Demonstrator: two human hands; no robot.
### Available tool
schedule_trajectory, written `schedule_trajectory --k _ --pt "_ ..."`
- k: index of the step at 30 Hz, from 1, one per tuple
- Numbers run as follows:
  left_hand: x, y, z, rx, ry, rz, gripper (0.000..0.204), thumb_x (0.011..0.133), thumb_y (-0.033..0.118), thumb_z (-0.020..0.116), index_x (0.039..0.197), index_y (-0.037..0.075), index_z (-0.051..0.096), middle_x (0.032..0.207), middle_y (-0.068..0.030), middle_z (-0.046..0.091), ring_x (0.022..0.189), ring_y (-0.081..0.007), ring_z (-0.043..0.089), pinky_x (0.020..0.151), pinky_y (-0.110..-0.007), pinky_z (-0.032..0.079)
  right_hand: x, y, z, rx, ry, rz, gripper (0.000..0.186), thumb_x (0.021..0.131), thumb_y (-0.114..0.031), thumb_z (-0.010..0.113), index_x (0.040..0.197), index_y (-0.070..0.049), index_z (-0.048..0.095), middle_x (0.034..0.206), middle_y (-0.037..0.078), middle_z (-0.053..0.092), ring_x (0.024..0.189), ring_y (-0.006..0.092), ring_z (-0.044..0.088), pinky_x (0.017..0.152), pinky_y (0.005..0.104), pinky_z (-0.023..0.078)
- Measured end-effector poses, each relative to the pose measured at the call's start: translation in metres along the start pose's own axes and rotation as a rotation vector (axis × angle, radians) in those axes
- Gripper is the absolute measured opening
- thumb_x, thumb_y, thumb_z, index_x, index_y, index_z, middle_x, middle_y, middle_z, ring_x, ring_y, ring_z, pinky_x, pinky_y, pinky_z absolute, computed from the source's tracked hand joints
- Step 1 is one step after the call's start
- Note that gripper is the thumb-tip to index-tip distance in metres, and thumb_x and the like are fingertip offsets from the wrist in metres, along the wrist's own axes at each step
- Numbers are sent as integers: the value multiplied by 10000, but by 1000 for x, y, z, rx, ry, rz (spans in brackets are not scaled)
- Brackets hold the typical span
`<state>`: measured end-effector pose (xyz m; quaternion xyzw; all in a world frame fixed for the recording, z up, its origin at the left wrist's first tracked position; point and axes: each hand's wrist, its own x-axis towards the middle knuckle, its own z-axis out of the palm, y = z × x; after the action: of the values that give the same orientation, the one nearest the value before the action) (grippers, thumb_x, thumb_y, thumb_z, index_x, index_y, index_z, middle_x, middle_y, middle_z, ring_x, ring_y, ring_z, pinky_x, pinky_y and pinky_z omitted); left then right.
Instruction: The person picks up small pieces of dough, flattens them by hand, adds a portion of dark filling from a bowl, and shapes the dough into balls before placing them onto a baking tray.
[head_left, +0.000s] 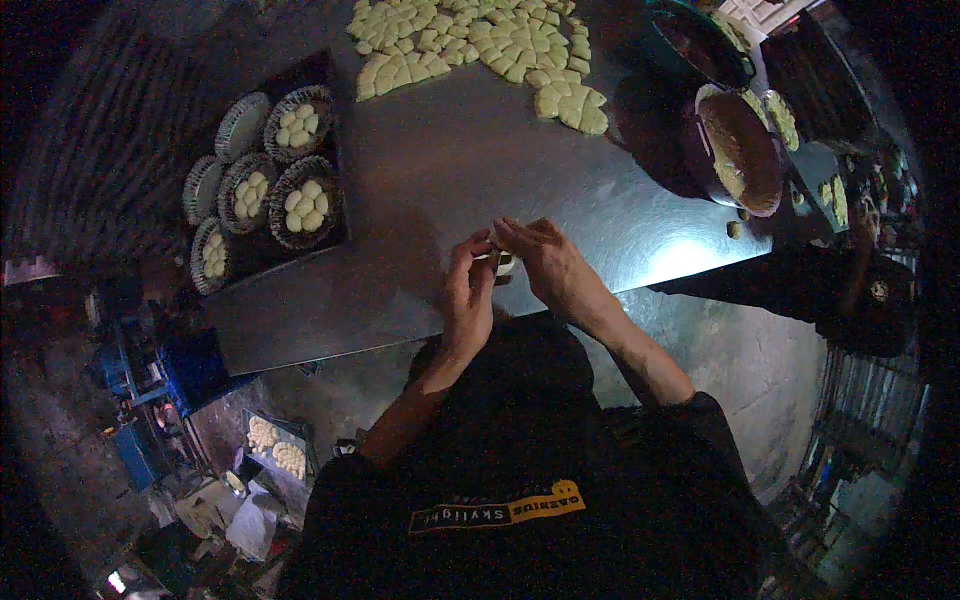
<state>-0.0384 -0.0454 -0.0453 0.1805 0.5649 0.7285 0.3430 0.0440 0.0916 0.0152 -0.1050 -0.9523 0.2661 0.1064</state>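
Note:
My left hand [470,292] and my right hand [548,262] meet just over the near edge of the metal table. Their fingers are curled together around a small pale dough piece [504,266], mostly hidden by the fingers. To the left, a dark tray [290,262] bears several fluted round pans [240,130]. Some pans hold clusters of pale dough balls [307,206]; others are bare inside. At the far side lie flat sheets of dough [515,45] cut into small pieces, with a smaller cut slab [572,106] nearest me.
On the right of the metal table [420,200] stands a large bowl [765,185] with crumbly tan filling, beside a dark round pan [700,45]. Another person's dark sleeve [790,290] is at the right edge. Lower left, a tray with dough [290,460] sits below table height.

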Motion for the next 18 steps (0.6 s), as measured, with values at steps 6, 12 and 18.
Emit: schedule_trajectory --k 6,12,18 --pt "5 -16 -41 -128 -161 -218 256 963 121 589 1216 95 562 1188 -59 605 1064 -179 611 886 -322 522 -10 -23 -25 470 -68 102 450 845 34 592 1289 -35 568 1234 152 623 1073 329 633 889 392 548" --pt "14 30 -18 -426 -290 -601 282 967 209 603 1228 107 573 1067 -64 672 972 -180 655 866 -337 538 -36 -29 -44 307 -44 -15 316 859 -26 645 1172 -49 604 1092 155 655 901 284 689 764 347 566" --pt "7 69 20 320 -397 207 185 884 60 693 1062 25 654 1116 -107 678 990 -170 654 856 -318 555 -39 -6 -55 656 -26 378 128 864 -20 678 979 -5 627 869 124 667 793 174 682 670 288 534"
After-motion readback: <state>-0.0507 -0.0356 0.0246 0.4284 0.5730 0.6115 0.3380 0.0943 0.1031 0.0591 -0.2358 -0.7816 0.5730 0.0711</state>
